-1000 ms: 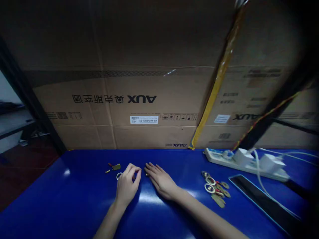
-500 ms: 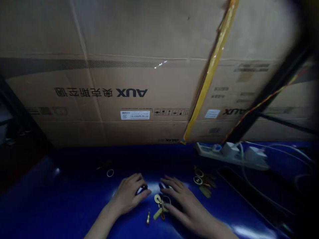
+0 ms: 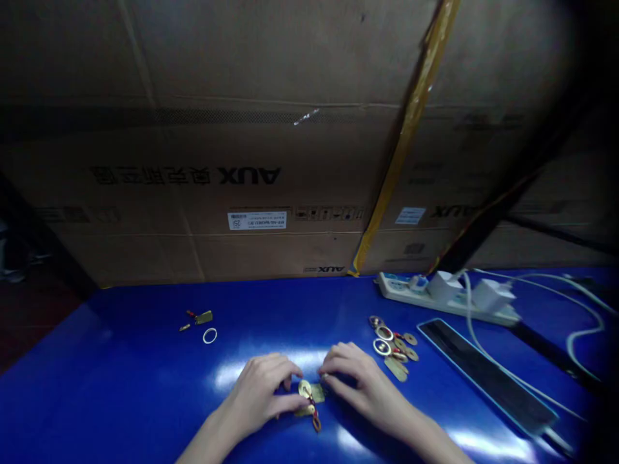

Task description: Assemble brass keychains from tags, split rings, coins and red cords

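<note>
A small cluster of brass charms on a red cord (image 3: 309,397) lies on the blue table (image 3: 120,399) between my two hands. My left hand (image 3: 264,393) has its fingers curled, the thumb and fingertips pinching the left side of the cluster. From the right, my right hand (image 3: 355,383) bends its fingers onto the same cluster, touching its right edge. A loose metal ring (image 3: 209,336) and a small brass tag with a red cord (image 3: 198,318) lie apart at the far left.
A pile of brass charms and rings (image 3: 394,348) sits right of my right hand. A dark phone (image 3: 478,374) and a white power strip (image 3: 445,296) with plugs and cables lie further right. Large cardboard boxes (image 3: 271,161) wall off the back.
Both hands have pulled back toward me from the ring at the far left. A brass charm cluster now lies between them, and both hands have closed on it.
</note>
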A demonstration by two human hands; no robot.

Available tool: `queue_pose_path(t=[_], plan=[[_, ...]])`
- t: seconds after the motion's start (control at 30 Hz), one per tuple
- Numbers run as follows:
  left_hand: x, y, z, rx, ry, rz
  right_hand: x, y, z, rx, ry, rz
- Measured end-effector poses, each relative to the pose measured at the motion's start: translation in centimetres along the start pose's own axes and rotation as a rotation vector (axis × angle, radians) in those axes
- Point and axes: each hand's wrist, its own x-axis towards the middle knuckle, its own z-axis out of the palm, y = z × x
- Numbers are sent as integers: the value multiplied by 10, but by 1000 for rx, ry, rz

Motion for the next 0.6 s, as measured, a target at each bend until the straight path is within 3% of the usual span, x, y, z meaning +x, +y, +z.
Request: queue_pose_path(t=[0.17,0.37,0.6], plan=[[2,5,-3,-106,145,-95,21,-10,6,229,39,105],[6,4,-8,-329,265,-209,52,-17,14,351,123,85],[8,-3,-8,-420,393,-305,55,-17,21,574,84,122]])
